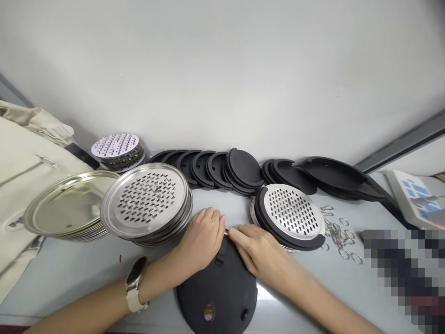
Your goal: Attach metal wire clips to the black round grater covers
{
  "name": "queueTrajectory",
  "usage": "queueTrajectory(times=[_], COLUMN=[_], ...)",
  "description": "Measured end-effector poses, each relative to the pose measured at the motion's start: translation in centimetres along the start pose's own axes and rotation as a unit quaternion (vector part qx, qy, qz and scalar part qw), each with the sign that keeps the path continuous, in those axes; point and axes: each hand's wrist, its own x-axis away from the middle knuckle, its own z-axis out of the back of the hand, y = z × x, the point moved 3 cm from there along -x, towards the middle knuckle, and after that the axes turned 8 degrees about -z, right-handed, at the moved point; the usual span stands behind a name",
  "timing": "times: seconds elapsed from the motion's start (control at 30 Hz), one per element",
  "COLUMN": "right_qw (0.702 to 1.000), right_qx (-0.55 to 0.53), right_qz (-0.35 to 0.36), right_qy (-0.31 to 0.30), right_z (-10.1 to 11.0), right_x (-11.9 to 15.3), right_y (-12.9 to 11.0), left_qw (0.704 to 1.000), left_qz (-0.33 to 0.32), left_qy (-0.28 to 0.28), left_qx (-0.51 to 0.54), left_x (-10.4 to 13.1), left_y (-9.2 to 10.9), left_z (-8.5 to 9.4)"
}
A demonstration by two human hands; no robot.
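Note:
A black round plastic plate (217,292) lies on the table in front of me, with a hole near its lower edge, a small black knob and a short black strap (221,255) at its top. My left hand (203,239), wearing a watch at the wrist, is closed at the plate's upper left edge. From the other side my right hand (259,248) closes on the upper right edge. Between the fingertips of both hands shows a bit of shiny metal (226,232) by the strap; the fingers hide most of it.
To the left stand stacked metal grater discs (146,204), gold-toned round lids (69,204) and smaller grater plates (116,146). Black round holders (245,167) line the wall. At right are a grater in a black holder (294,211), loose metal rings (342,239) and a box (415,195).

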Motion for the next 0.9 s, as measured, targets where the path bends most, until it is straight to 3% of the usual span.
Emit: queueTrajectory(times=[0.4, 0.9], right_qw=[1.0, 0.998], right_qx=[0.009, 0.059], right_qz=[0.002, -0.003], right_qy=[-0.002, 0.003], right_z=[-0.2, -0.19], right_x=[-0.05, -0.05], right_y=[-0.23, -0.42], left_qw=[0.999, 1.0], left_qz=[0.03, 0.023], left_qy=[-0.017, -0.014], left_qx=[0.012, -0.002], left_x=[-0.17, -0.12], left_y=[-0.12, 0.04], left_z=[0.29, 0.28])
